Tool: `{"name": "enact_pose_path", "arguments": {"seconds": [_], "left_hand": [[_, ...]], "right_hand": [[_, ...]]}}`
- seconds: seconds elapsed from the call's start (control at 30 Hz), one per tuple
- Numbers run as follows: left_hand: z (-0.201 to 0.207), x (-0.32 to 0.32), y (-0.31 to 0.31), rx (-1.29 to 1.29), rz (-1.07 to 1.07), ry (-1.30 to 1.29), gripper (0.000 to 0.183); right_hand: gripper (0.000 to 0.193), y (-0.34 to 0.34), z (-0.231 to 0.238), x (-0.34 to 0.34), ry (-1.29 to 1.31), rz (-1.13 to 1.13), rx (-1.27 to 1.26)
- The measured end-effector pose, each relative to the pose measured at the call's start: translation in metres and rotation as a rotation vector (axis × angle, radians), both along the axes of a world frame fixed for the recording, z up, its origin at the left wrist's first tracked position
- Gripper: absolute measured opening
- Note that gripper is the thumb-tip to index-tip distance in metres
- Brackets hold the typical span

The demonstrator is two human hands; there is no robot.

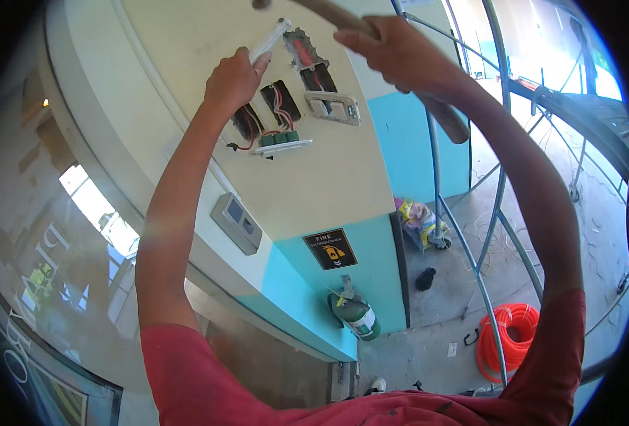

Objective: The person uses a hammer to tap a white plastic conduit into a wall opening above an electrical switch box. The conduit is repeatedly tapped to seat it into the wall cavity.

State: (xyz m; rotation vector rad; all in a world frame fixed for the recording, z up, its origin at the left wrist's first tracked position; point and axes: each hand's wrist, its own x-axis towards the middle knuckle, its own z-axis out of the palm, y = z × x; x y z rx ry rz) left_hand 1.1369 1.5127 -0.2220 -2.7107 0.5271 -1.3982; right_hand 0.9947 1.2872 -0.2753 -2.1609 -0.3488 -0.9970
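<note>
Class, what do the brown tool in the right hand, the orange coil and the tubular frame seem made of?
Brown tool: probably matt wood, from its dull shaft, though coated metal is possible.
Orange coil: likely glossy plastic, given its bright highlights and smooth loops.
Tubular frame: apparently metal, with a grey sheen along slim tubes; paint unclear.

A yellow extinguisher symbol [335, 253] and pale lettering [325, 240] are borne by the dark square sign [330, 248] near the frame's centre; large pale letters [56, 237] are carried by the glass pane [16, 206] at lower left.
</note>
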Motion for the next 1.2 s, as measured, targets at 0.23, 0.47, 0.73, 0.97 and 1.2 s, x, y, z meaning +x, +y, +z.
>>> {"name": "enact_pose_path", "arguments": {"seconds": [0.23, 0.47, 0.73, 0.97, 1.2], "left_hand": [[0.002, 0.006, -0.008, -0.005, -0.035, 0.058, 0.057], [0.006, 0.01, 0.002, -0.013, -0.029, 0.081, 0.056], [0.01, 0.006, -0.007, 0.002, -0.043, 0.122, 0.056], [0.01, 0.015, 0.005, -0.005, -0.031, 0.129, 0.058], [0.01, 0.008, -0.004, 0.007, -0.059, 0.168, 0.059]], "right_hand": [[0.041, -0.008, -0.003, 0.009, -0.613, -0.131, -0.127], [0.045, 0.007, 0.0, -0.004, -0.054, -0.031, -0.091], [0.043, -0.013, -0.011, 0.034, -0.749, 0.013, -0.034], [0.036, 0.014, 0.028, -0.049, 0.184, -0.111, -0.139], [0.052, -0.011, -0.006, 0.034, -0.645, -0.042, -0.116]]}}
